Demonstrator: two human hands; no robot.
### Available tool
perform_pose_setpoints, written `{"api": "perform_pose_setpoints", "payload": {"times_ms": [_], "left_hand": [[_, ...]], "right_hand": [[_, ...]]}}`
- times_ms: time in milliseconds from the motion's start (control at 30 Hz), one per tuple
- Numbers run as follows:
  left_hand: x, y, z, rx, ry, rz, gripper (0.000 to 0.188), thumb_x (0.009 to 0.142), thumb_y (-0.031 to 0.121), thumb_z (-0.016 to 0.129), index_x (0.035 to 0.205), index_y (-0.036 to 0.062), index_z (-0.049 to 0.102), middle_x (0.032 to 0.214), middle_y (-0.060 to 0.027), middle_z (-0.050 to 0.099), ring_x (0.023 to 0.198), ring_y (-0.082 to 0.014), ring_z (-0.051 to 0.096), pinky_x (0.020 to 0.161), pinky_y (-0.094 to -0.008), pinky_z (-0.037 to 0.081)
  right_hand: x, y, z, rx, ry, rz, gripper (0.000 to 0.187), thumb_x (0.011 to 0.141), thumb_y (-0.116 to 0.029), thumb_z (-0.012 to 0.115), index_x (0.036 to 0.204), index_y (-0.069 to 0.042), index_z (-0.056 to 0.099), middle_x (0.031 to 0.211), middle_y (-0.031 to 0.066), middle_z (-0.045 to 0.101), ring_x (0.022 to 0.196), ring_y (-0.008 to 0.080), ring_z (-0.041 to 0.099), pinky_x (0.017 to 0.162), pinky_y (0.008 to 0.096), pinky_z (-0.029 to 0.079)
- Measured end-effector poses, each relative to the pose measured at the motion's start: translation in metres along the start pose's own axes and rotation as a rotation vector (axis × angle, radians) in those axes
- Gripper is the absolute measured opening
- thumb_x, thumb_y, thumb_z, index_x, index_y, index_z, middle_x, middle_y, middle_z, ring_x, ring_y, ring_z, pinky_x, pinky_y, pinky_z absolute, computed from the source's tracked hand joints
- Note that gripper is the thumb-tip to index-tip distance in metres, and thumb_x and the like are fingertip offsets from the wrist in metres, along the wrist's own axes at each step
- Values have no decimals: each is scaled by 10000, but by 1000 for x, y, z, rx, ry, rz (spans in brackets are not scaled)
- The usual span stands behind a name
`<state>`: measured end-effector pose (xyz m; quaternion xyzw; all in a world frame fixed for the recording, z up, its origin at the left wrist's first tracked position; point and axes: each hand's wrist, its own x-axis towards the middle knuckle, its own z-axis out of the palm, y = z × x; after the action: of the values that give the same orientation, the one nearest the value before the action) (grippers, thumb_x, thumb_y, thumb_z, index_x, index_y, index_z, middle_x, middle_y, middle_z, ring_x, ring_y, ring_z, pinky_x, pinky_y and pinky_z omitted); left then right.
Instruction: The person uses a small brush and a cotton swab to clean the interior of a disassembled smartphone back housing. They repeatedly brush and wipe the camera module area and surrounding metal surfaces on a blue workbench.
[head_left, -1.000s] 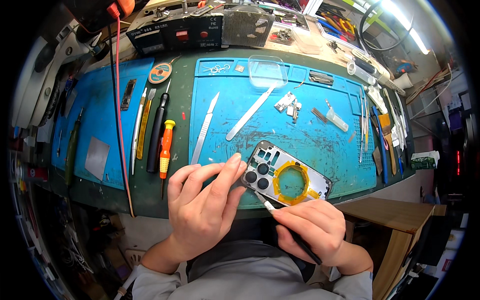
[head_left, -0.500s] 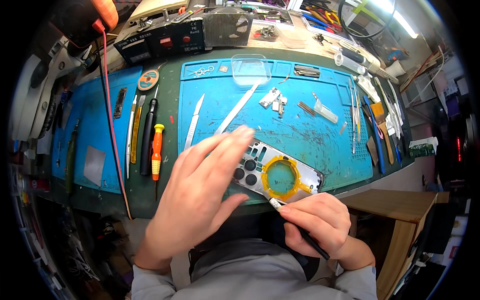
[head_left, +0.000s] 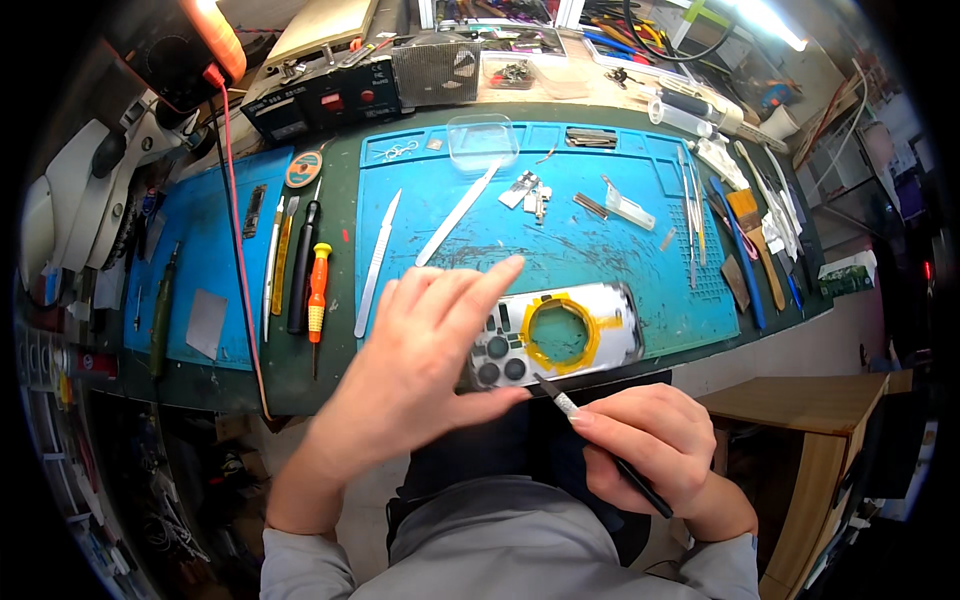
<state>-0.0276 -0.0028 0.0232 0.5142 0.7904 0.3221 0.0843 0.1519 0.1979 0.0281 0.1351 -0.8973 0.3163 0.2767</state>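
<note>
A silver phone housing (head_left: 612, 345) lies at the near edge of the blue mat, with yellow tape around its round opening and several dark camera rings at its left end. My left hand (head_left: 410, 350) is closed about that end, thumb at the near edge and index finger by the far edge; the palm hides the corner. Pinched in my right hand (head_left: 655, 445) is a slim black-handled blade tool (head_left: 640, 484) with a pale patterned collar. Its dark tip meets the housing's near edge, close to the camera rings.
Tweezers (head_left: 457, 215), a scalpel-like knife (head_left: 378, 262) and small metal parts (head_left: 526, 193) lie on the blue mat (head_left: 640, 255). Screwdrivers (head_left: 318, 292) line its left side; brushes and tweezers its right. A clear tray (head_left: 482, 143) and a boxy instrument (head_left: 335, 98) stand behind.
The housing has turned anticlockwise and lies more level. My left thumb has come to its near edge. The tool has shifted slightly, its dark tip showing more clearly.
</note>
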Motion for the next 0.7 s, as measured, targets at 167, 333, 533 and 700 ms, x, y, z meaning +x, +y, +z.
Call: {"api": "perform_pose_setpoints", "payload": {"times_ms": [167, 333, 533, 700], "left_hand": [[-22, 16, 29, 94, 155, -51, 1048, 710, 260, 977, 1612, 43, 488, 1398, -120, 597, 1265, -327, 549, 1088, -450, 429], [-30, 2, 28, -44, 176, -38, 1045, 700, 216, 984, 1603, 26, 492, 1457, -129, 638, 1273, -332, 578, 1072, -449, 452], [-29, 1, 28, -6, 177, -25, 1044, 702, 223, 983, 1597, 7, 492, 1448, -135, 645, 1260, -329, 590, 1062, -451, 456], [-29, -1, 31, 18, 201, -17, 1115, 673, 285, 1003, 1612, -4, 476, 1383, -137, 700, 1228, -339, 599, 1082, -455, 471]], "right_hand": [[-6, 3, 3, 59, -82, 67, 503, 647, -6, 866, 1146, -7, 802, 1000, 104, 780, 803, 239, 756, 696, 327, 607], [-6, 3, 6, 88, -111, 84, 383, 744, 7, 868, 1121, 7, 795, 967, 109, 780, 778, 247, 756, 697, 344, 623], [-9, 5, 13, 59, -89, 130, 293, 768, -3, 837, 1059, -11, 803, 926, 110, 791, 734, 250, 750, 650, 327, 593], [-9, 5, 13, 65, -96, 122, 404, 730, 29, 848, 1129, 19, 787, 936, 106, 772, 750, 243, 749, 681, 334, 614]]}}
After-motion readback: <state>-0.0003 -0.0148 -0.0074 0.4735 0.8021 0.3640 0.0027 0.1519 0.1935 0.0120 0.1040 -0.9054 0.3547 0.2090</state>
